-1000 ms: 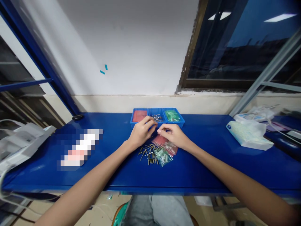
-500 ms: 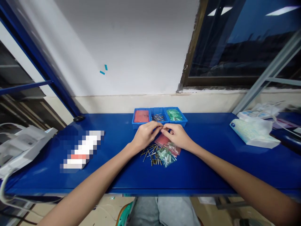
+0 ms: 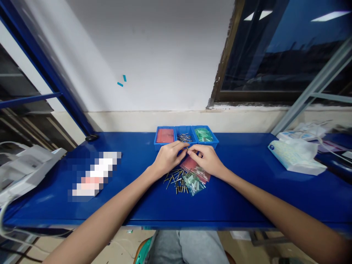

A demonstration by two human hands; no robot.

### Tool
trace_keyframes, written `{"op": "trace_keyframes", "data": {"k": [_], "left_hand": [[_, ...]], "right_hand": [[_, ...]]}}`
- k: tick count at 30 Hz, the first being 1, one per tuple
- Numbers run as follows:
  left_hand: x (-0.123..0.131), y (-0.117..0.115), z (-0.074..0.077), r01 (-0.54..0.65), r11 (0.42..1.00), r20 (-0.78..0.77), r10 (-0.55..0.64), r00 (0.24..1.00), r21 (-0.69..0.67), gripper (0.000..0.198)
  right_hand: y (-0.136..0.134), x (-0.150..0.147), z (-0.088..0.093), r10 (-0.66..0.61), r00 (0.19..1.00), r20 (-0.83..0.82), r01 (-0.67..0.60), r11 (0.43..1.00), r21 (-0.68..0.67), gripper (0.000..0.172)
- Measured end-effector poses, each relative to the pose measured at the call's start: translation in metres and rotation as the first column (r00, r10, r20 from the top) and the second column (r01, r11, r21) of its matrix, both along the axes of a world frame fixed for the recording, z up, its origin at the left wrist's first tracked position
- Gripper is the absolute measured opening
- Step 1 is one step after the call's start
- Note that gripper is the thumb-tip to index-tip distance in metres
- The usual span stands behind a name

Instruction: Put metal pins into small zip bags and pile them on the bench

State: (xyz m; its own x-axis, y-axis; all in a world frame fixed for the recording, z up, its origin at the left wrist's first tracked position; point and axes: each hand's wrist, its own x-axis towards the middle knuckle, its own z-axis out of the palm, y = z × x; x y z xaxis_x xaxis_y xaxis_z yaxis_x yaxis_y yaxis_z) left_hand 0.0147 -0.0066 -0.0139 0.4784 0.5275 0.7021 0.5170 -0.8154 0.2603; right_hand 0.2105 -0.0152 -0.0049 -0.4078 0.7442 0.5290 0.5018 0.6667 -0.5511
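Note:
My left hand (image 3: 169,156) and my right hand (image 3: 205,157) meet in front of the bins, fingertips pinched together. Between them shows the end of a small, thin brass-coloured metal fastener (image 3: 188,148); both hands touch it, though the fingers cover most of it. Just below lies a pile of thin metal fasteners (image 3: 176,180) with brass-coloured bodies. Beside the pile, under my right hand, are a clear bag (image 3: 194,184) with pale green pieces in it and red plastic bags (image 3: 189,164), partly overlapped.
Behind my hands stands a blue three-part bin (image 3: 216,142) with red bags (image 3: 165,135), metal fasteners (image 3: 184,137) and green bags (image 3: 203,134). A tissue pack (image 3: 295,156) lies to the right, a blurred-out object (image 3: 96,176) to the left. White devices (image 3: 33,168) sit at the far left.
The fingertips have shifted slightly, and the end of the thin fastener now shows between them. The pile and bags lie as before.

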Motion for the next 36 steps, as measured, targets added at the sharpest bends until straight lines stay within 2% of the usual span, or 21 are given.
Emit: {"op": "trace_keyframes", "data": {"k": [4, 7, 9, 11, 13, 15, 17, 20, 24, 27, 31, 34, 36], "left_hand": [[-0.003, 0.003, -0.001, -0.047, 0.998, 0.036, 0.046, 0.998, 0.03, 0.02], [-0.004, 0.002, 0.003, -0.126, 0.989, 0.073, 0.121, 0.99, 0.072, 0.02], [-0.003, 0.0, 0.007, -0.136, 0.988, 0.111, 0.128, 0.986, 0.073, 0.019], [-0.001, -0.002, 0.011, -0.079, 0.997, 0.17, 0.076, 0.983, 0.007, 0.018], [0.003, -0.004, 0.013, 0.031, 0.988, 0.263, 0.011, 0.965, -0.154, 0.016], [0.006, -0.006, 0.014, 0.154, 0.926, 0.367, -0.019, 0.93, -0.344, 0.017], [0.009, -0.007, 0.014, 0.259, 0.851, 0.45, -0.03, 0.893, -0.456, 0.022], [0.011, -0.007, 0.012, 0.338, 0.807, 0.521, -0.045, 0.853, -0.485, 0.027], [0.01, -0.005, 0.01, 0.323, 0.813, 0.556, 0.0, 0.831, -0.484, 0.022], [0.008, -0.003, 0.009, 0.255, 0.843, 0.515, 0.031, 0.857, -0.474, 0.018], [0.002, -0.001, 0.009, 0.11, 0.93, 0.265, -0.015, 0.964, -0.349, 0.012], [-0.002, 0.001, 0.012, 0.076, 0.969, 0.097, -0.054, 0.994, -0.234, 0.013], [-0.005, 0.001, 0.013, 0.064, 0.987, 0.016, -0.062, 0.998, -0.147, 0.015]], "right_hand": [[0.001, 0.0, -0.001, 0.019, 1.0, -0.019, -0.019, 1.0, -0.011, 0.015], [0.002, 0.0, -0.003, 0.03, 0.999, -0.04, -0.03, 0.999, -0.018, 0.014], [0.003, 0.0, -0.005, 0.024, 0.998, -0.053, -0.025, 0.999, -0.025, 0.012], [0.003, -0.001, -0.006, 0.014, 0.998, -0.06, -0.017, 0.999, -0.043, 0.01], [0.004, 0.0, -0.007, 0.028, 0.998, -0.064, -0.033, 0.996, -0.077, 0.011], [0.004, 0.0, -0.007, 0.07, 0.994, -0.082, -0.08, 0.989, -0.125, 0.013], [0.005, 0.0, -0.008, 0.111, 0.987, -0.115, -0.131, 0.975, -0.18, 0.016], [0.005, -0.001, -0.009, 0.153, 0.974, -0.168, -0.193, 0.947, -0.257, 0.019], [0.006, -0.001, -0.007, 0.181, 0.959, -0.218, -0.242, 0.922, -0.301, 0.017], [0.006, 0.001, -0.004, 0.16, 0.96, -0.23, -0.227, 0.926, -0.303, 0.018], [0.006, 0.002, -0.005, 0.086, 0.975, -0.206, -0.136, 0.959, -0.247, 0.017], [0.006, 0.003, -0.006, 0.041, 0.99, -0.132, -0.063, 0.984, -0.169, 0.017], [0.006, 0.002, -0.006, 0.037, 0.99, -0.137, -0.06, 0.984, -0.169, 0.016]]}}
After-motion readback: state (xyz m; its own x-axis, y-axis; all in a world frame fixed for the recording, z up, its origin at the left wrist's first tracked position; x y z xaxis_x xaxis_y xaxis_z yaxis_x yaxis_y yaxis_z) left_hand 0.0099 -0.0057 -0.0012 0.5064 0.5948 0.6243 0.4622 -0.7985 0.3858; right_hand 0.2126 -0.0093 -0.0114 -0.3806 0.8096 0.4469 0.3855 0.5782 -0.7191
